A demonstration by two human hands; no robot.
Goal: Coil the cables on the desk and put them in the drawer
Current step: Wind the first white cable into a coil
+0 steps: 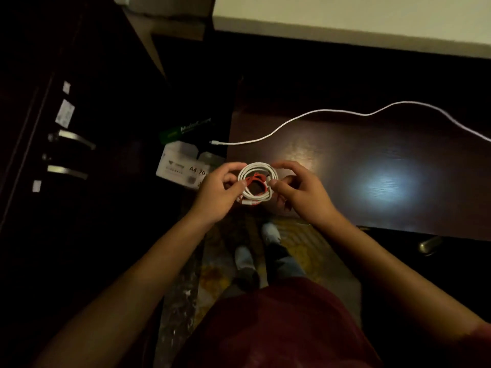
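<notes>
A white cable wound into a small coil point(259, 170), with red cable parts inside the loop, is held between both hands just above the near left corner of the dark wooden desk point(345, 168). My left hand point(221, 191) pinches the coil's left side. My right hand point(299, 188) grips its right side with thumb and fingers. A second white cable point(318, 112) lies uncoiled across the desk, its plug end at the desk's left edge and its other end running off to the right. No drawer can be made out in the dim light.
Left of the desk, on the floor, stands a white box marked A4 point(183, 168) and a dark green package point(186, 130). A dark cabinet with metal handles point(71, 139) is at the far left. A pale wall point(345, 19) runs behind the desk. My feet stand on patterned floor below.
</notes>
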